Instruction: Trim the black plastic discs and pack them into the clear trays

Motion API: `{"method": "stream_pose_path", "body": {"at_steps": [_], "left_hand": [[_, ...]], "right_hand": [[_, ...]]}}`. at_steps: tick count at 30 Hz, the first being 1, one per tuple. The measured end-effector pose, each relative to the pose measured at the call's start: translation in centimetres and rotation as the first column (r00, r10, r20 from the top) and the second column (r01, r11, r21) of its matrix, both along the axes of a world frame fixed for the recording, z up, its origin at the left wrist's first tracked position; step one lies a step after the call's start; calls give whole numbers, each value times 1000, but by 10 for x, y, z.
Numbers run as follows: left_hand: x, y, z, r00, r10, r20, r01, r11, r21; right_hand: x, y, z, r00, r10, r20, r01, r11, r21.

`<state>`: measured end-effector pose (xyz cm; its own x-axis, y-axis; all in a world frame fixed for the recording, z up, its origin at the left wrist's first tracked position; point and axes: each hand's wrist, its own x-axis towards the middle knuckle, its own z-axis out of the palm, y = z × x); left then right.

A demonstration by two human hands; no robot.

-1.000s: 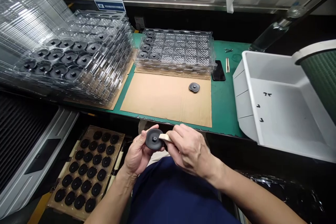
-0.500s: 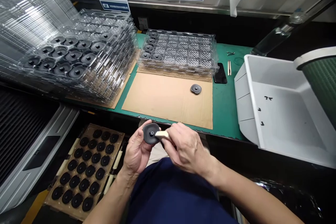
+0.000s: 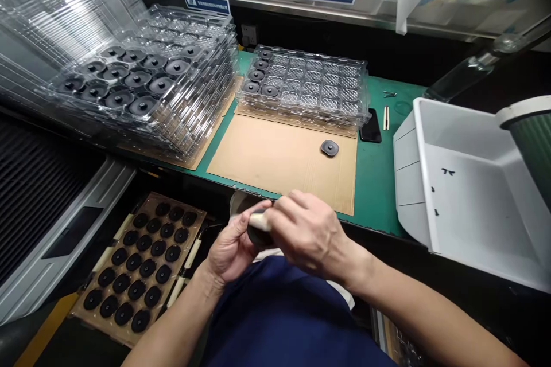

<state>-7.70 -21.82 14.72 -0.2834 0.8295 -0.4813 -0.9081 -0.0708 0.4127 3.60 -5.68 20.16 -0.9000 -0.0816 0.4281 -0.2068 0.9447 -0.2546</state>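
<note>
My left hand [image 3: 232, 246] grips a black disc-shaped part [image 3: 259, 236] by its edge, close to my lap. My right hand [image 3: 303, 232] is closed round a cream-coloured flat-ended tool [image 3: 259, 220], whose tip lies over the upper part of the disc; its exact kind I cannot make out. My fingers and the tool hide much of the disc. Beyond my hands, another black disc [image 3: 330, 148] with a small central stub lies on the cardboard sheet [image 3: 267, 152].
Behind the cardboard stands a clear tray stack [image 3: 310, 83] with several discs in its left pockets. A taller tray stack [image 3: 172, 103] rises at left. Lower left is a disc-filled tray [image 3: 142, 258]. A phone [image 3: 371, 127] and tweezers [image 3: 386, 118] lie near a white bin [image 3: 469, 183].
The disc has been tilted and now shows less of its face. My right hand and the tool have moved across it to the left. The whole view has shifted slightly.
</note>
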Motion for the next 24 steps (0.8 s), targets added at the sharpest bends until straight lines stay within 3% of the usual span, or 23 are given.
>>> {"method": "stream_pose_path", "body": {"at_steps": [3, 6, 9, 13, 16, 21, 24], "left_hand": [[-2, -2, 5, 968, 164, -190, -149, 985, 90], [-2, -5, 6, 925, 218, -311, -190, 975, 120], [-2, -9, 5, 907, 251, -338, -219, 967, 131], [-6, -16, 4, 950, 146, -277, -130, 989, 73], [-7, -19, 1, 977, 55, -204, -46, 998, 51], [-3, -19, -9, 993, -112, -24, 113, 992, 51], [-2, -17, -12, 990, -125, 68, 123, 992, 36]], "right_hand": [[5, -10, -2, 976, -174, 133, 205, 941, -271], [7, -18, -4, 974, -128, 187, 196, 891, -411], [3, -20, -2, 969, -184, 166, 227, 925, -306], [-3, -14, 2, 963, -230, 144, 244, 965, -93], [-5, -8, 6, 983, -140, 119, 139, 990, 20], [-13, -4, 9, 986, 134, 102, -145, 984, 108], [-15, -5, 8, 981, 185, 64, -192, 973, 131]]}}
